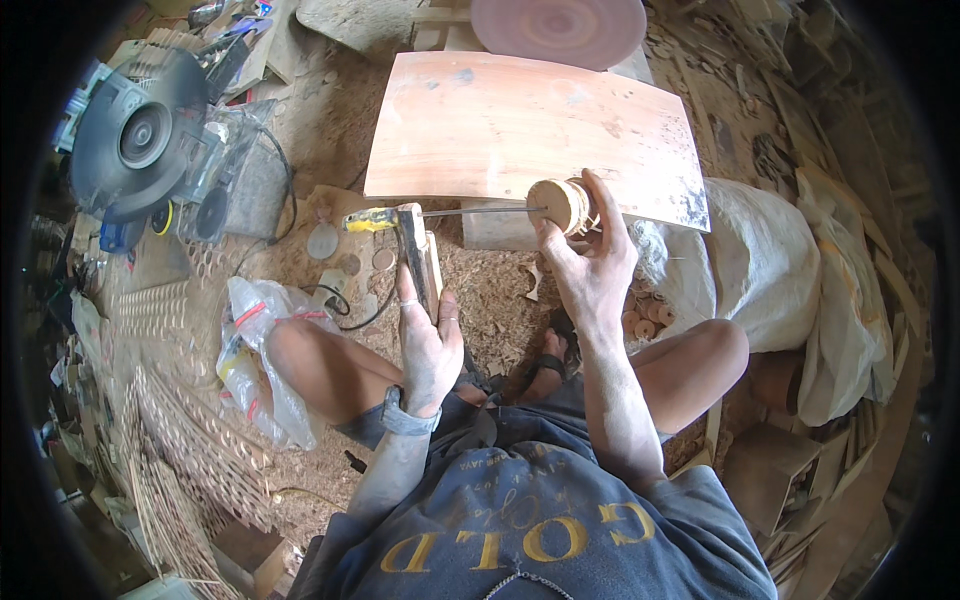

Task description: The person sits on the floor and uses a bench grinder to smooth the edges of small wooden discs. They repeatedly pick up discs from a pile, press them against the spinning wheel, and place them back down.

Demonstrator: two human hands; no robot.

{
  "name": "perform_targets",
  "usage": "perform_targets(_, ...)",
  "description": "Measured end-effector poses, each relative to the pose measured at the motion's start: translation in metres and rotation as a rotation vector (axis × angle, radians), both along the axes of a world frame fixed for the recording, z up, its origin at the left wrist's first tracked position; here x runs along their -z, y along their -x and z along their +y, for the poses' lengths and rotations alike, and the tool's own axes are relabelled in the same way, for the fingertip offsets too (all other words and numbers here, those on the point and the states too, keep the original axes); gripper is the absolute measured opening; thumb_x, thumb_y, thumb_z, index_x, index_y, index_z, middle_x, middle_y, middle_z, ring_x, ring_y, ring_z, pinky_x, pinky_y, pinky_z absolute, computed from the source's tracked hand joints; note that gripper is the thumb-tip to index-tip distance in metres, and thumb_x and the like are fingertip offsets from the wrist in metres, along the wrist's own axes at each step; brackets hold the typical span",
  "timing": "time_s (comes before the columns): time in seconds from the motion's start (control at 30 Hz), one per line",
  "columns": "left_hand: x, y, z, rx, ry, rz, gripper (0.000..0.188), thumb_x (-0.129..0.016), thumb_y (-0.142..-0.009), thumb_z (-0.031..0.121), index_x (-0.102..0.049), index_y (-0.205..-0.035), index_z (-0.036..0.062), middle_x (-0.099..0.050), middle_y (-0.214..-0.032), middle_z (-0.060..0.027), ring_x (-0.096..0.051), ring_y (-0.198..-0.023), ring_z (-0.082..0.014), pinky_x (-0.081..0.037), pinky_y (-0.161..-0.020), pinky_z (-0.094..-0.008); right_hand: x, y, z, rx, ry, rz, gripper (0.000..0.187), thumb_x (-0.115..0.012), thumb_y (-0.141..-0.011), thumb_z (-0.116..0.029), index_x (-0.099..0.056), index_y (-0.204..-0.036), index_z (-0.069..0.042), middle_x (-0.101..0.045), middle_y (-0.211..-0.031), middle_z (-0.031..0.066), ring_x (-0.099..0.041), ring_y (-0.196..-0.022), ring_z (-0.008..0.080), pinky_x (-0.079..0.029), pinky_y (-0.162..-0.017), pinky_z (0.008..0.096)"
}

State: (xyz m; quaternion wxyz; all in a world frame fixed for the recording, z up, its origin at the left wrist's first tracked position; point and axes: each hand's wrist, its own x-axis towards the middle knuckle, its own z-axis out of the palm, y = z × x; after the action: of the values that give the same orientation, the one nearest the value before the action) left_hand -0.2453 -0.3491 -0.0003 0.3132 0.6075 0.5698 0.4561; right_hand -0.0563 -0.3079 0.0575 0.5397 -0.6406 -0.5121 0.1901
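My left hand [428, 345] is closed around the upright dark grip of a tool [412, 245] with a yellow-and-black end and a pale wooden strip along its side. From its top a thin metal rod [480, 211] runs level to the right. The rod reaches the centre of a short stack of round wooden discs [556, 207], with frayed edges at its right side. My right hand [597, 260] grips that stack between thumb and fingers. Both hands are above my lap, at the near edge of a plywood board [530, 130].
Beyond the board stands a large round reddish-brown disc [560, 25]. A cut-off saw [145, 135] is at the far left. Plastic bags [270, 370] lie by my left knee, white sacks [755, 270] at right. Wooden discs [645, 318] lie beside the sacks; sawdust covers the floor.
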Motion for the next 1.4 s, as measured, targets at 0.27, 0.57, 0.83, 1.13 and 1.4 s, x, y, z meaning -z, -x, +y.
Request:
perform_targets(0.27, 0.004, -0.005, -0.003, -0.091, -0.032, 0.149, 0.065, -0.052, -0.098, 0.001, -0.016, -0.151, -0.0032, -0.043, -0.143, -0.0292, -0.044, -0.134, -0.0366, -0.036, -0.109, -0.0421, 0.010, 0.014, 0.003, 0.117, -0.128, -0.405, 0.100, -0.086, -0.066, -0.015, -0.030, -0.146, 0.008, -0.057, -0.124, 0.0221, -0.054, -0.112, 0.0331, -0.039, -0.101, 0.0454)
perform_targets(0.57, 0.017, -0.013, -0.011, 0.004, 0.049, -0.123, 0.067, -0.052, -0.094, -0.001, -0.016, -0.150, -0.0038, -0.052, -0.131, -0.0307, -0.057, -0.121, -0.0388, -0.044, -0.099, -0.0430, 0.005, 0.040, -0.003, -0.098, -0.315, -0.060, 0.059, -0.081, -0.080, -0.025, -0.058, -0.128, 0.002, -0.060, -0.128, 0.0226, -0.060, -0.116, 0.0302, -0.046, -0.100, 0.0417)
perform_targets(0.83, 0.037, -0.004, -0.017, 0.067, 0.287, -0.309, 0.066, -0.059, -0.097, 0.008, -0.020, -0.149, -0.0030, -0.063, -0.102, -0.0181, -0.062, -0.078, -0.0212, -0.052, -0.070, -0.0357, -0.009, 0.005, -0.001, -0.351, -0.051, 0.685, 0.026, -0.071, -0.093, -0.016, -0.067, -0.113, -0.001, -0.070, -0.105, 0.0067, -0.064, -0.091, 0.0085, -0.051, -0.077, 0.0217)
perform_targets(1.13, 0.042, -0.002, -0.016, 0.126, 0.291, -0.279, 0.067, -0.063, -0.096, 0.011, -0.023, -0.147, -0.0041, -0.062, -0.102, -0.0192, -0.063, -0.080, -0.0219, -0.052, -0.070, -0.0360, -0.004, -0.002, -0.003, -0.436, 0.017, 0.840, 0.033, -0.058, -0.101, -0.023, -0.061, -0.126, -0.001, -0.068, -0.086, 0.0043, -0.059, -0.062, 0.0076, -0.047, -0.056, 0.0212)
perform_targets(1.4, 0.026, -0.014, -0.018, 0.257, 0.296, -0.382, 0.056, -0.056, -0.096, 0.005, -0.028, -0.145, 0.0055, -0.058, -0.102, -0.0087, -0.059, -0.080, -0.0142, -0.052, -0.069, -0.0294, 0.026, 0.016, -0.010, -0.312, -0.127, 0.382, 0.035, -0.050, -0.104, -0.025, -0.061, -0.128, -0.002, -0.065, -0.116, 0.0112, -0.060, -0.103, 0.0161, -0.049, -0.088, 0.0312)
